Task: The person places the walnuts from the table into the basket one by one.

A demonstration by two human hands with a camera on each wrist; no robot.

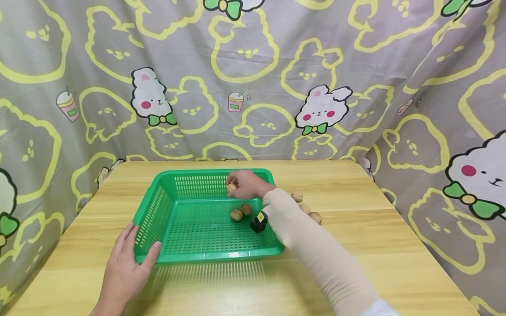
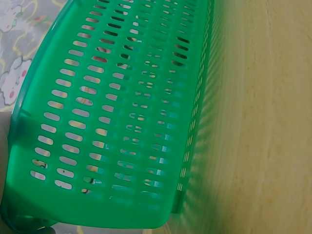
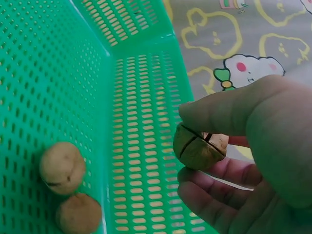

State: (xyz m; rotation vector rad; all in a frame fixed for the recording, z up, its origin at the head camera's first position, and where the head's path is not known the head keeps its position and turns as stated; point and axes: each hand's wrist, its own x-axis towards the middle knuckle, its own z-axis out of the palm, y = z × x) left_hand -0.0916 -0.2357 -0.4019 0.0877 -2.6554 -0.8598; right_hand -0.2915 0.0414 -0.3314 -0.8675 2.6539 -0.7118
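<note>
My right hand (image 1: 247,184) holds a walnut (image 3: 200,147) between thumb and fingers, over the right rear part of a green slotted plastic basket (image 1: 205,256). Dark cracks cross the walnut's shell in the right wrist view. Two more walnuts (image 1: 236,215) lie close together on the basket floor, below this hand. At the basket's front left corner, my left hand (image 1: 126,263) rests on the rim with fingers straight and thumb spread. Only a sliver of it shows at the edge of the left wrist view, beside the slotted basket wall (image 2: 126,209).
Several walnuts (image 1: 304,208) lie on the wooden table (image 1: 356,245) right of the basket, partly behind my right forearm. A small black device (image 1: 258,222) sits under my right wrist. A grey curtain (image 1: 269,57) with cartoon animals hangs behind the table and along its sides.
</note>
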